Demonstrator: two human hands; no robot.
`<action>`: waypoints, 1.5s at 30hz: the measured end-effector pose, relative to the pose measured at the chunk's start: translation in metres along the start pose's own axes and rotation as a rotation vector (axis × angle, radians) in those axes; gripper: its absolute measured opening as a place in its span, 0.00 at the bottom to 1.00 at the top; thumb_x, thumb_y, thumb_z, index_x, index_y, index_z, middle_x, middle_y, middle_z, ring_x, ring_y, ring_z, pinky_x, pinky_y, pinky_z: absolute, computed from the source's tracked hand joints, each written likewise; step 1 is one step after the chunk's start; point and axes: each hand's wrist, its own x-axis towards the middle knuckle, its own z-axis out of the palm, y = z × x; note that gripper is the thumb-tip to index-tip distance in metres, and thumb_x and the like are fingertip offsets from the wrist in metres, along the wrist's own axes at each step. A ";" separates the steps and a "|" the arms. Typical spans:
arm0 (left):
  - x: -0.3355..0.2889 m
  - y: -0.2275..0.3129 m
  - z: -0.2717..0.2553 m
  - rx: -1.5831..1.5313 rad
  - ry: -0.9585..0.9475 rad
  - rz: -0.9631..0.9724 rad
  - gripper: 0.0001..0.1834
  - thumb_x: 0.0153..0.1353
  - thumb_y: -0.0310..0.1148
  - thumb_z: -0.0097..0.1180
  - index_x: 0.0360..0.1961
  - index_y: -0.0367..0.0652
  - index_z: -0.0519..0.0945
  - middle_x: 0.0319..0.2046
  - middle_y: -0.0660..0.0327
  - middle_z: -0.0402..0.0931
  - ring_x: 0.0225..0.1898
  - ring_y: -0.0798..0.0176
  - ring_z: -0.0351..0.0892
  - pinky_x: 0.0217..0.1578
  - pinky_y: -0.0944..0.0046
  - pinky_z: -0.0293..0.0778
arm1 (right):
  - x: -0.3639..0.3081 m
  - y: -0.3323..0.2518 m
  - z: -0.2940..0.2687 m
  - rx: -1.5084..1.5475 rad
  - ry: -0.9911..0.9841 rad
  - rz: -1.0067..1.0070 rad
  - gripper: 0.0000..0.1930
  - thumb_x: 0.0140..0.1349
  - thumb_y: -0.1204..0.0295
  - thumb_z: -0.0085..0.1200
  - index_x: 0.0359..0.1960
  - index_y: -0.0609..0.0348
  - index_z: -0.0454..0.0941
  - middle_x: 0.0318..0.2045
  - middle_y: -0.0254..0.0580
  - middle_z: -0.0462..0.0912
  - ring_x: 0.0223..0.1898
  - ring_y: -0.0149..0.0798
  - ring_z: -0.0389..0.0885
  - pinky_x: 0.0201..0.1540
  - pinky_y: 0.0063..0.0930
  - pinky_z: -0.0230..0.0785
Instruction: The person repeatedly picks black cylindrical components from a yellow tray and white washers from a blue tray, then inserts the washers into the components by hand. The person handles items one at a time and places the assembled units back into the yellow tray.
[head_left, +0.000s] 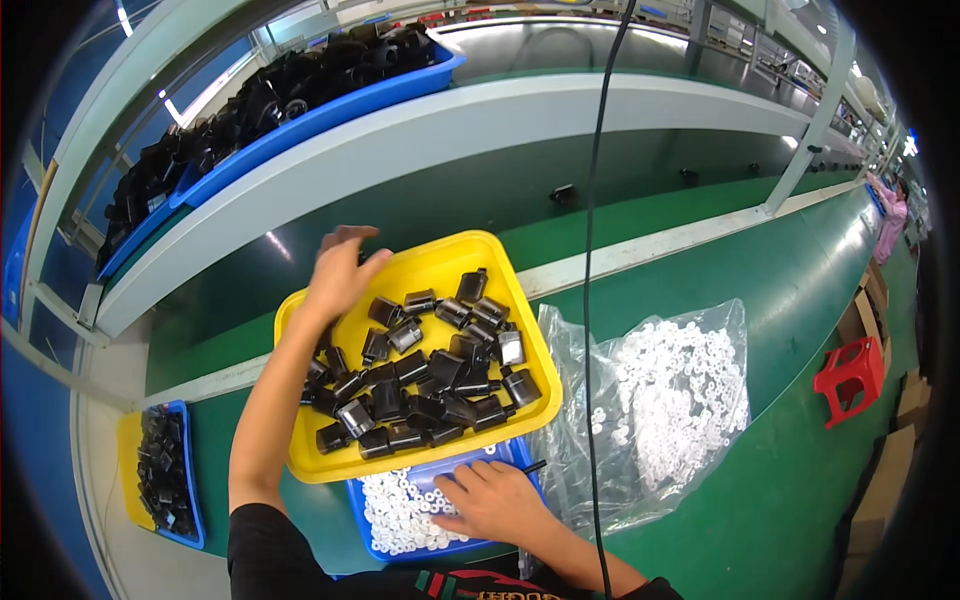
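My left hand (345,268) reaches past the far left rim of a yellow tray (480,250), over the dark conveyor belt (430,205). Its thumb and fingers are apart, and I make out nothing held in them. Many small black bottle-shaped parts (446,368) lie jumbled in the tray. Over a blue tray (372,540) of small white rings (400,512), my right hand (490,500) is bent with curled fingers. A thin black rod (536,467) sticks out from its far side, gripped in the palm; the fingertips are partly hidden. The yellow tray overlaps the blue one.
A clear plastic bag (685,400) of white rings lies right on the green table. A black cable (592,250) hangs in front. Blue bins of black parts (290,110) stand on the upper shelf, another bin (190,480) at left. A red stool (850,380) and a person (890,215) are far right.
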 end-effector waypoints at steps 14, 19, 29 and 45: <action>-0.098 0.044 0.000 -0.001 -0.270 0.248 0.32 0.68 0.47 0.51 0.67 0.40 0.65 0.67 0.45 0.61 0.71 0.42 0.55 0.69 0.46 0.53 | -0.001 0.003 0.018 -0.014 -0.037 -0.065 0.12 0.52 0.60 0.64 0.28 0.51 0.77 0.22 0.32 0.75 0.27 0.35 0.77 0.30 0.29 0.70; -0.109 0.082 -0.021 -0.034 -0.268 0.426 0.35 0.62 0.49 0.58 0.65 0.41 0.68 0.65 0.44 0.63 0.69 0.41 0.59 0.67 0.44 0.56 | 0.002 0.002 0.008 0.032 -0.010 -0.039 0.12 0.52 0.60 0.64 0.26 0.52 0.76 0.22 0.33 0.76 0.27 0.35 0.77 0.30 0.29 0.70; -0.128 0.089 0.012 0.163 -0.265 0.474 0.38 0.66 0.58 0.48 0.69 0.46 0.63 0.70 0.47 0.57 0.72 0.44 0.55 0.69 0.44 0.50 | 0.001 0.001 0.016 -0.008 0.018 -0.029 0.09 0.46 0.67 0.62 0.26 0.52 0.75 0.24 0.33 0.74 0.27 0.35 0.78 0.30 0.28 0.71; -0.142 0.088 -0.016 -0.235 -0.102 0.444 0.17 0.51 0.26 0.67 0.43 0.43 0.80 0.41 0.58 0.78 0.46 0.55 0.77 0.48 0.57 0.72 | 0.006 0.002 0.008 0.082 0.065 -0.010 0.11 0.42 0.73 0.64 0.25 0.52 0.72 0.26 0.32 0.74 0.25 0.35 0.75 0.27 0.29 0.67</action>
